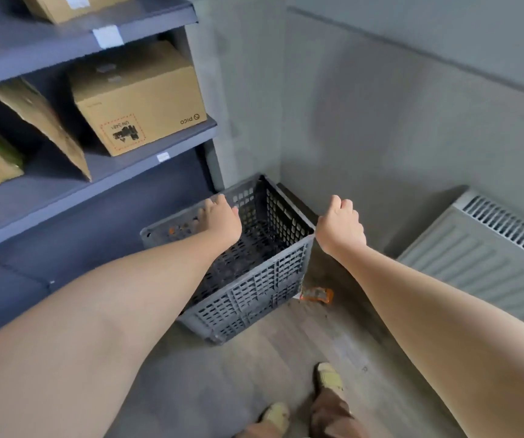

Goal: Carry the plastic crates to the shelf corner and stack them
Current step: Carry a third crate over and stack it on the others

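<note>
Left hand: our left hand (pixel 219 216) lies over the left rim of the crate, fingers bent down across it on the shelf side. We cannot tell whether they clasp the rim or only rest on it.
Right hand: our right hand (pixel 341 224) sits just beside the crate's right rim, near its front corner. The fingers are curled into a loose fist, and we see nothing in it.
Arms: both bare forearms reach forward and down, one on each side of the crate.
Crate: the grey plastic crate (pixel 254 273) has lattice walls and an open top. It stands in the corner where the shelf unit meets the wall and looks tilted, with the near wall facing us.
Orange item: a small orange thing (pixel 317 295) lies on the floor just beside the crate's lower right corner. It is too blurred to name.
Floor: the grey wood-look floor (pixel 223 384) runs under the crate and towards us.
Feet: two pale shoes (pixel 328 377) and brown trouser legs show at the bottom edge.
Shelf unit: the dark blue-grey shelf unit (pixel 96 188) is to the left, with white labels on its front edges.
Boxes: a cardboard box (pixel 137 99) sits on the middle shelf, with other cardboard pieces to its left.
Wall: the grey wall (pixel 380 121) is behind the crate.
Radiator: a white radiator (pixel 481 251) is on the right, well apart from the crate.
</note>
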